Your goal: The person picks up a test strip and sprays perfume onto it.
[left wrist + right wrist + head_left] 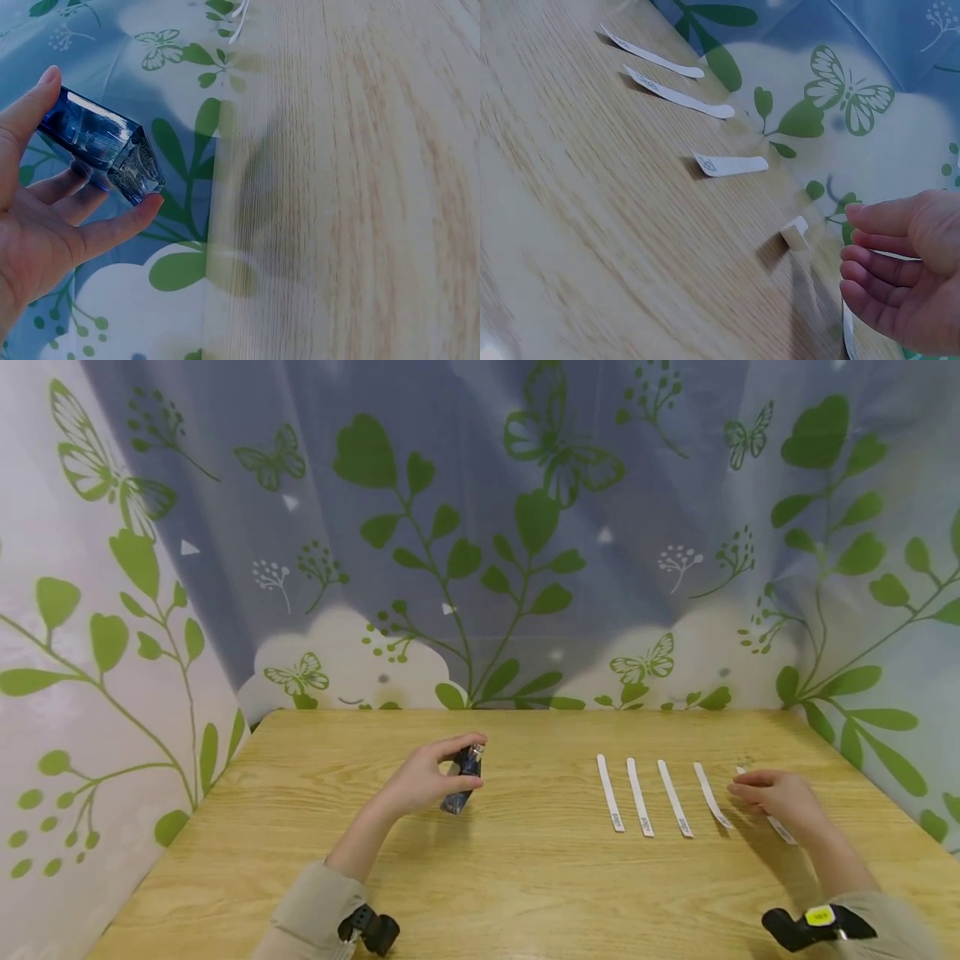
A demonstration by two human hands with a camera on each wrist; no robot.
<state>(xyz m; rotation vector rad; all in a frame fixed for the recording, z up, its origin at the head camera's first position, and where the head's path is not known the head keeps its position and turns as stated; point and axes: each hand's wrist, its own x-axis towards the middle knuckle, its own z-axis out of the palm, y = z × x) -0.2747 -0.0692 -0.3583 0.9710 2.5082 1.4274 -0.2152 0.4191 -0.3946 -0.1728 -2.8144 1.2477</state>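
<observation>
My left hand [423, 783] grips a dark blue glass perfume bottle [454, 802] above the left-middle of the table. In the left wrist view the faceted bottle [94, 135] lies tilted between thumb and fingers, its clear thick base facing the camera. A silvery neck shows at its top in the head view. Over at the right, my right hand [786, 806] hovers over a white paper test strip [783, 832], covering its middle. The right wrist view shows this hand [900, 274] with loosely bent fingers and nothing between them; part of that strip [847, 330] shows beyond the fingertips.
Several more white strips stand in a row left of my right hand, from the leftmost strip [610, 795] to the slightly bent strip [711, 795] nearest the hand. Their near ends carry print. A leaf-patterned curtain [480, 568] hangs behind the wooden table [525, 893].
</observation>
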